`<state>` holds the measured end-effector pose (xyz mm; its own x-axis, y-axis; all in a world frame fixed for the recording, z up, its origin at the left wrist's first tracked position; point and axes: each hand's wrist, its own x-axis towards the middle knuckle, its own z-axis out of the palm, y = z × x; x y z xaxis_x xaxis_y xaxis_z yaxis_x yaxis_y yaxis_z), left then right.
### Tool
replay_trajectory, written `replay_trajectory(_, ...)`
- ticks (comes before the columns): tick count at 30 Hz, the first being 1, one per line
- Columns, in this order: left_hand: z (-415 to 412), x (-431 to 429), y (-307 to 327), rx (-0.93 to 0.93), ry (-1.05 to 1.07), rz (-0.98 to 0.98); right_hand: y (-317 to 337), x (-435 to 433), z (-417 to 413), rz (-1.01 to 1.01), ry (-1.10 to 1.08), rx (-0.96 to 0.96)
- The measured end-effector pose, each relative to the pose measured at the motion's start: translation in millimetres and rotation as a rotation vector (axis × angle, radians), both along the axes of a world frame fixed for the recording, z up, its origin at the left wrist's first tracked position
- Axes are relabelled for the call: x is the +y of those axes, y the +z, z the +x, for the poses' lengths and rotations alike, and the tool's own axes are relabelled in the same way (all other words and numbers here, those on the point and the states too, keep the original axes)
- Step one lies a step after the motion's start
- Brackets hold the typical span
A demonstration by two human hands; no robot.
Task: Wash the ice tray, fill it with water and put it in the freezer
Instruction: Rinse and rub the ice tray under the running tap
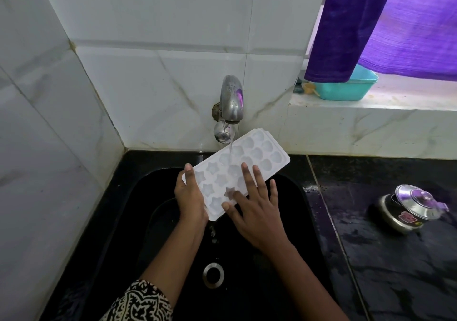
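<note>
Your patterned sleeve (138,301) leads to the left hand (190,199) gripping one end of the ice tray (262,152), tilted over the sink (284,224) beneath the running tap (231,100), right hand (254,211) spread flat on its moulds; wet plastic could slip from this one-sided grip.

Ice tray (259,152) is matt plastic, tap (231,100) shiny metal, sink (299,234) seemingly glossy stone.
</note>
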<state>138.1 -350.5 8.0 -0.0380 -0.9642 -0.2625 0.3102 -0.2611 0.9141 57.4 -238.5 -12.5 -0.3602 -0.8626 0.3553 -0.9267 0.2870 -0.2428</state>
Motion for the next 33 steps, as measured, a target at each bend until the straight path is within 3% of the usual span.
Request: replay_trajectory(33,2,-6,2,-0.006,0.051,-0.033,-9,-16,16,-0.07,-0.065,0.045)
